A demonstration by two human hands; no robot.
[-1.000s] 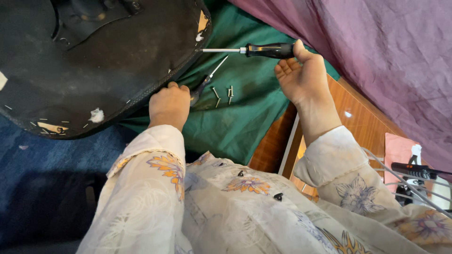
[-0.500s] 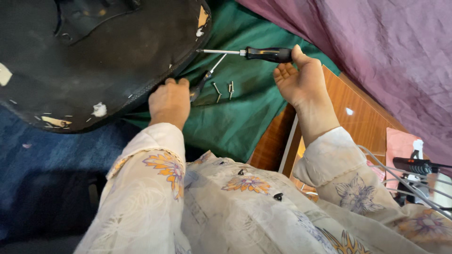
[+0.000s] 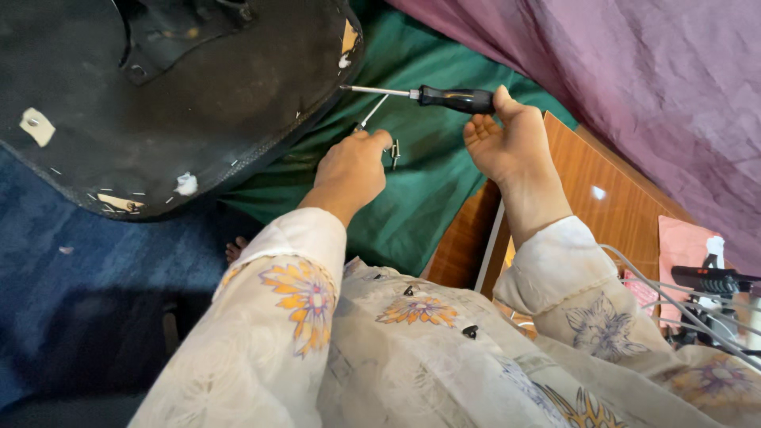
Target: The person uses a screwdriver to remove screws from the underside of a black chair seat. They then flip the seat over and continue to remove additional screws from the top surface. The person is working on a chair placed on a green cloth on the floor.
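- Green cloth covers the work surface, black worn panel lying at its left edge.
- R hand grips black-handled screwdriver – tip now at panel rim, closer than 1 s ago.
- L hand has slid right off the panel, fingers curled over a thin metal tool – grip unclear.
- Loose screw just beside L hand.

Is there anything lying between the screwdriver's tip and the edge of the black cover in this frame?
Nothing visible does. The right hand holds the screwdriver level, and its bare shaft runs over open green cloth to the black cover. The loose screws lie lower, by the left hand.
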